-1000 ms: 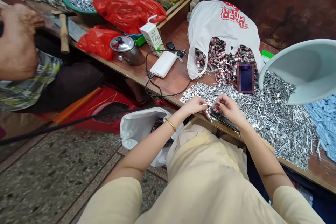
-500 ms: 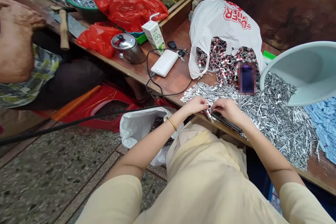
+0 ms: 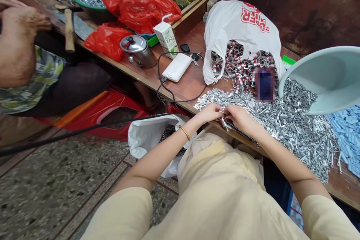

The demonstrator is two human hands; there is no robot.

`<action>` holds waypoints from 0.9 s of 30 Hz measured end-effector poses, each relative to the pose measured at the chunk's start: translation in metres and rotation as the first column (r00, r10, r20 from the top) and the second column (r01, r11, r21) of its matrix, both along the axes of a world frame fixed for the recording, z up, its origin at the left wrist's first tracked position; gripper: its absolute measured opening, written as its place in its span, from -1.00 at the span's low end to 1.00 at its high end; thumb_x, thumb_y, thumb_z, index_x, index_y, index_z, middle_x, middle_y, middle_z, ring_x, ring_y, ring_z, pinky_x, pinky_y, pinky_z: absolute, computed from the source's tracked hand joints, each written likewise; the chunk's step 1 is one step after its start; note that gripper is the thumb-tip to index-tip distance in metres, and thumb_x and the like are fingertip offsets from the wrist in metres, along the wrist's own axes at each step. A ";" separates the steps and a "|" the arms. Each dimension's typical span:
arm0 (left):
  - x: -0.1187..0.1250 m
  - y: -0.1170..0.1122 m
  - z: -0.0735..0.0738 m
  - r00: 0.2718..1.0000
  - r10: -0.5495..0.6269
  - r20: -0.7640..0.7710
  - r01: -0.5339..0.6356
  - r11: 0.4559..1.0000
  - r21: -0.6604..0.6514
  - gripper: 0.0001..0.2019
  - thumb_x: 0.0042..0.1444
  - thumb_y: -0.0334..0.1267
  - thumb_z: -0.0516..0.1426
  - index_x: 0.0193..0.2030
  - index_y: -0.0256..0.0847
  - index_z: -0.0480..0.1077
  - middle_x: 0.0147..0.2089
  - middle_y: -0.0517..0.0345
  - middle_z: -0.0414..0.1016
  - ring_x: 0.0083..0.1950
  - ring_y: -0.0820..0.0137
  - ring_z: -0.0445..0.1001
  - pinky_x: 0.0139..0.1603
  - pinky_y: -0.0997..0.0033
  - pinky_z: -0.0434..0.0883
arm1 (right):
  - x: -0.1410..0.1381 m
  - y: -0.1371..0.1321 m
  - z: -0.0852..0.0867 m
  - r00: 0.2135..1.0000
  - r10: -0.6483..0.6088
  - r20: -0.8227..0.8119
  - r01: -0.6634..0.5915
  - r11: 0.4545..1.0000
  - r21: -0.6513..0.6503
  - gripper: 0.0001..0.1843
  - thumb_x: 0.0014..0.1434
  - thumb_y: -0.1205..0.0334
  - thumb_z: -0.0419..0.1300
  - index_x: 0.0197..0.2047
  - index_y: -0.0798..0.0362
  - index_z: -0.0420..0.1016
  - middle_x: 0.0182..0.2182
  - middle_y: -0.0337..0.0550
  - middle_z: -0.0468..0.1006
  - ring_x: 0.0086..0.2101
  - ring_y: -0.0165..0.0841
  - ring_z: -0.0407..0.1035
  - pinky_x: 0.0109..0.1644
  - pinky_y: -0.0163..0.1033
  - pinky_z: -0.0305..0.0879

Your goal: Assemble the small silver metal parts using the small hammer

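Note:
My left hand (image 3: 210, 113) is closed, its fingertips pinching a small red-and-silver metal fitting (image 3: 224, 122) with a hook at its lower end. The fitting hangs over the front edge of the wooden table (image 3: 194, 86). Fingers of my right hand (image 3: 240, 117) are bent together at the fitting's upper end, against my left fingertips; what they hold is hidden. Under my right hand, a thin dark strip (image 3: 243, 133) runs along the table edge. Right behind both hands lies a heap of small silver metal pieces (image 3: 298, 131).
A white plastic bag (image 3: 239, 18) of similar red-and-silver fittings stands behind the heap. A tilted grey basin (image 3: 334, 71) and blue strips (image 3: 347, 131) lie right. Leftward are a white power bank (image 3: 177, 67), a drink carton (image 3: 165, 39) and a metal mug (image 3: 139, 52). A co-worker's arm (image 3: 17, 45) shows left.
My right hand has moved slightly left, and its fingers now meet my left fingertips. It covers more of the dark strip. My left hand stays with the fitting.

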State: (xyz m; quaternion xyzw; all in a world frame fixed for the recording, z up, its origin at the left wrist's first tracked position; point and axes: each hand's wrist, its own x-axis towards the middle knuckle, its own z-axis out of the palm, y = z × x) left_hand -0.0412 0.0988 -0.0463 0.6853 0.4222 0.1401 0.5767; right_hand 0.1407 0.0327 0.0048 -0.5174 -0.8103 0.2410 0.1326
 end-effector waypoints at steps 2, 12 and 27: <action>0.000 0.000 -0.001 1.000 0.005 -0.006 -0.005 1.000 -0.005 -0.84 -0.08 -0.21 0.23 -0.54 -0.26 0.46 -0.60 0.26 0.38 -0.50 0.47 0.34 -0.47 0.52 0.24 | 0.000 0.000 -0.003 0.999 -0.046 -0.013 0.046 0.999 0.004 -0.80 0.20 0.51 0.08 -0.21 0.02 0.38 -0.27 -0.13 0.54 -0.26 -0.29 0.33 -0.17 -0.25 0.16; 0.001 0.000 -0.001 0.999 0.034 0.001 -0.034 0.999 -0.018 -0.89 -0.10 -0.26 0.23 -0.54 -0.25 0.46 -0.62 0.27 0.37 -0.51 0.46 0.35 -0.48 0.52 0.25 | 0.011 0.006 0.004 0.993 0.042 -0.115 -0.040 0.999 0.017 -0.74 0.15 0.54 0.08 -0.25 0.02 0.50 -0.27 -0.11 0.57 -0.21 -0.26 0.39 -0.09 -0.21 0.24; 0.000 -0.001 0.000 1.000 0.015 0.013 -0.014 0.999 -0.045 -0.84 -0.07 -0.21 0.25 -0.54 -0.24 0.46 -0.63 0.27 0.36 -0.54 0.46 0.34 -0.50 0.51 0.21 | 0.003 0.009 0.014 0.989 0.138 0.061 -0.136 0.990 -0.046 -0.67 0.11 0.63 0.03 -0.27 0.06 0.50 -0.27 -0.05 0.56 -0.19 -0.22 0.38 -0.09 -0.22 0.20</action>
